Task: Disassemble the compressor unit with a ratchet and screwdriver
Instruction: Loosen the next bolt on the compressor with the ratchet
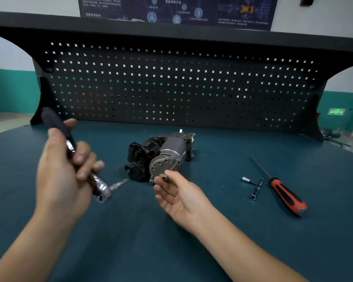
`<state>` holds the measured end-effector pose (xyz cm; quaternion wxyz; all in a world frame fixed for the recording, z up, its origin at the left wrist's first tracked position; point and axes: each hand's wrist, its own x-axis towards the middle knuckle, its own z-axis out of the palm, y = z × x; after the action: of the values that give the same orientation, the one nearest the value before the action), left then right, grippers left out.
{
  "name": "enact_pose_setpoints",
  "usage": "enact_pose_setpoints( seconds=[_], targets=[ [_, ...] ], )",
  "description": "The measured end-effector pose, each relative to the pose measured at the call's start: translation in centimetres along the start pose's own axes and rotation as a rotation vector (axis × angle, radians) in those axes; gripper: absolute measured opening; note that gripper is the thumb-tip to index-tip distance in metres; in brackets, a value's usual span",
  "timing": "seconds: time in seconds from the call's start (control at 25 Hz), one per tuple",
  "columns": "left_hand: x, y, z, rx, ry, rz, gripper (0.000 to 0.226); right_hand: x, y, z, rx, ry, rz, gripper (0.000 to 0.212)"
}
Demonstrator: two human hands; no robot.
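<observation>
The compressor unit, black on its left half and grey metal on its right, lies on the teal bench top in the middle of the view. My left hand grips a ratchet with a dark handle; its chrome head and bit point right, toward the unit but apart from it. My right hand pinches the head of a long thin bolt that slants up along the grey end plate of the compressor. A red and black screwdriver lies to the right.
Two small sockets or extension bits lie just left of the screwdriver. A black pegboard back panel stands upright behind the bench top.
</observation>
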<state>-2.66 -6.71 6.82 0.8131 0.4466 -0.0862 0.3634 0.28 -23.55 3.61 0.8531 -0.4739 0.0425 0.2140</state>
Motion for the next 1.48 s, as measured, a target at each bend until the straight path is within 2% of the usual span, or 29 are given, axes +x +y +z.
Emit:
enact_pose_setpoints(
  seconds=[0.12, 0.28, 0.4, 0.6, 0.72, 0.88, 1.12, 1.24, 1.36, 1.48],
  targets=[
    [2.9, 0.9, -3.8, 0.024, 0.05, 0.015, 0.026, -2.6, 1.2, 0.6, -0.023, -0.043, 0.012, 0.024],
    [6.0, 0.7, -9.7, -0.088, 0.07, -0.041, 0.03, -5.8, 3.9, 0.7, -0.147, -0.132, 0.039, 0.034],
    [6.9, 0.2, -12.6, -0.204, 0.211, -0.099, 0.026, -6.4, 5.1, 1.5, -0.328, -0.227, 0.077, 0.03],
    [6.8, 0.7, -12.7, -0.309, 0.41, -0.187, 0.025, -1.4, 5.7, 5.1, -0.712, -0.26, -0.01, 0.028],
    [6.3, 1.0, -12.2, -0.32, 0.455, -0.222, 0.029, 3.7, 6.5, 8.3, -0.828, -0.233, 0.008, 0.027],
    [6.0, 1.0, -12.0, -0.335, 0.472, -0.257, 0.03, 8.9, 7.7, 11.5, -0.796, -0.099, 0.044, 0.023],
    [6.1, 0.6, -12.3, -0.338, 0.48, -0.278, 0.032, 12.2, 8.2, 13.4, -0.591, -0.007, 0.083, 0.02],
    [6.1, 0.4, -12.3, -0.344, 0.481, -0.287, 0.031, 12.3, 8.2, 13.6, -0.62, -0.004, 0.073, 0.022],
    [6.1, 0.4, -12.4, -0.361, 0.484, -0.296, 0.032, 12.0, 8.3, 13.9, -0.685, -0.003, 0.086, 0.014],
    [6.0, 0.5, -12.4, -0.362, 0.495, -0.302, 0.033, 11.4, 8.5, 13.9, -0.724, -0.019, 0.053, 0.017]
  ],
)
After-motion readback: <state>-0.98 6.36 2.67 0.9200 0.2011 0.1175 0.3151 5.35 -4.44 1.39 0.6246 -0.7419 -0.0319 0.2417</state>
